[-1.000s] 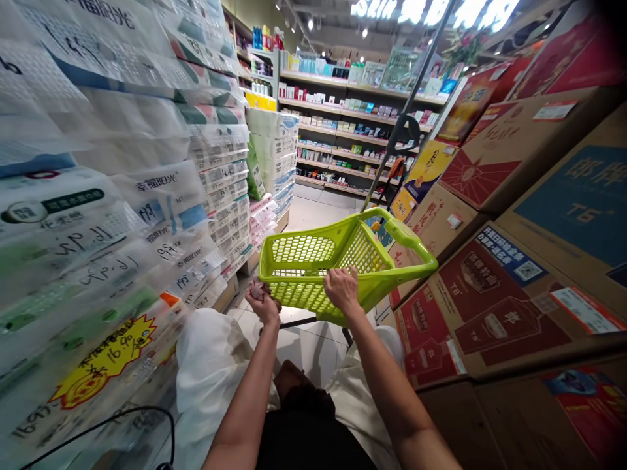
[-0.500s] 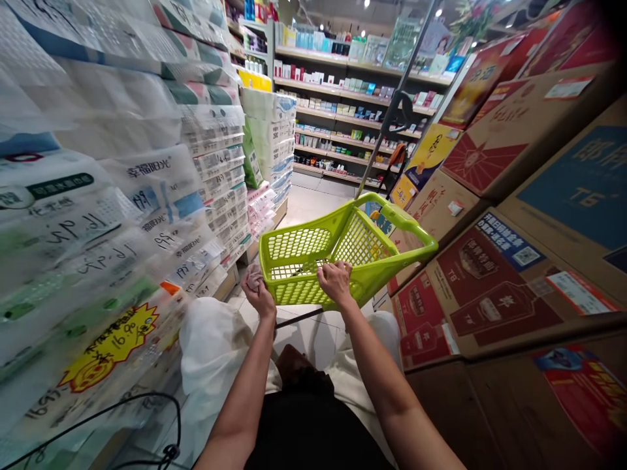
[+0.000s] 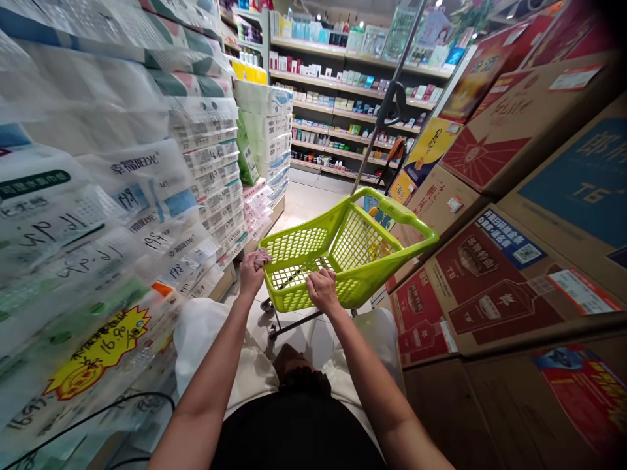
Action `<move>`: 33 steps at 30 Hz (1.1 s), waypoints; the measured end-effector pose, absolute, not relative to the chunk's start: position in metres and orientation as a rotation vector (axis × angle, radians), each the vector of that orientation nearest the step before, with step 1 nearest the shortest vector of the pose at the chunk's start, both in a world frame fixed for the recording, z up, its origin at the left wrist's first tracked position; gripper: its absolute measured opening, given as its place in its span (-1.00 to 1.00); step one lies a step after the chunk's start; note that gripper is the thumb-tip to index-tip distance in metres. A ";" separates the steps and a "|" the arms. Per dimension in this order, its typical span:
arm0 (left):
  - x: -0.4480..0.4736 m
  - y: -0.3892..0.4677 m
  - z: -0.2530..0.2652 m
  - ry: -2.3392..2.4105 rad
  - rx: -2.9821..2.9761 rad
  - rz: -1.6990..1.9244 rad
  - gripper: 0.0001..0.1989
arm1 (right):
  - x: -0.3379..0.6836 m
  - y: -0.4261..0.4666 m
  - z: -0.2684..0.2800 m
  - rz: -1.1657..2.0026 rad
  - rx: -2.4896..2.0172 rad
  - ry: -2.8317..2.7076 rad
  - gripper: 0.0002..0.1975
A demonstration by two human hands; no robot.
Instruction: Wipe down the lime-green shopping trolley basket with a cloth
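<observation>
In front of me stands a green shopping cart [image 3: 372,274] with a latticed plastic basket, turned so its handle points to the right. My left hand [image 3: 251,274] is closed on a crumpled pinkish cloth [image 3: 262,257], pressed to the basket's left end at the rim. The fingers of my right hand [image 3: 322,288] are wrapped over the near rim of the basket. Below the basket, part of the dark frame and small wheels [image 3: 272,333] show on the tiled floor.
Stacked tissue packs [image 3: 161,183] rise close on the left. Cardboard cartons [image 3: 494,281] are piled on the right. Shelves of small boxed goods [image 3: 343,85] stand at the back. A dark pole [image 3: 375,130] slants up behind the cart. A black cable [image 3: 98,411] hangs at lower left.
My left hand with the cloth has moved up along the basket's left end to its rim corner. The right hand has shifted slightly left along the near rim. More of the wheels shows.
</observation>
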State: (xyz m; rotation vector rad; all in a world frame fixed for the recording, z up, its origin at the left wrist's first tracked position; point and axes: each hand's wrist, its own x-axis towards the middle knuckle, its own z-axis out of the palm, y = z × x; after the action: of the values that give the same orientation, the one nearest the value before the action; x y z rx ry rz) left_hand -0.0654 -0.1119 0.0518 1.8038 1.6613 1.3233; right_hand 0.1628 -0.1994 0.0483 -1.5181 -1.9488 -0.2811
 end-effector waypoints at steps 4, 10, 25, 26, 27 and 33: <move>-0.048 -0.160 0.051 1.633 1.913 1.192 -0.62 | 0.164 -0.200 0.049 -0.297 -1.501 -1.902 -0.68; -0.047 -0.201 0.044 1.503 2.064 1.161 -0.59 | 0.168 -0.204 0.047 -0.283 -1.457 -1.889 -0.68; -0.064 -0.180 0.033 1.337 1.920 1.314 -0.64 | 0.169 -0.214 0.047 -0.232 -1.539 -1.952 -0.71; -0.065 -0.189 0.032 1.304 1.961 1.302 -0.63 | 0.170 -0.215 0.047 -0.221 -1.524 -1.948 -0.70; -0.065 -0.191 0.033 1.295 1.994 1.287 -0.62 | 0.170 -0.217 0.047 -0.211 -1.507 -1.942 -0.70; -0.070 -0.110 0.060 1.615 1.772 1.350 -0.83 | 0.173 -0.224 0.051 -0.209 -1.473 -1.972 -0.67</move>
State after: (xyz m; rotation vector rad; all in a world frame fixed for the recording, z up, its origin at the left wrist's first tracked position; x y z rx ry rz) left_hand -0.0696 -0.1097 0.0601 1.7721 1.6155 1.3495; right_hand 0.1734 -0.2240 0.0511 -1.4730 -1.9725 -0.2093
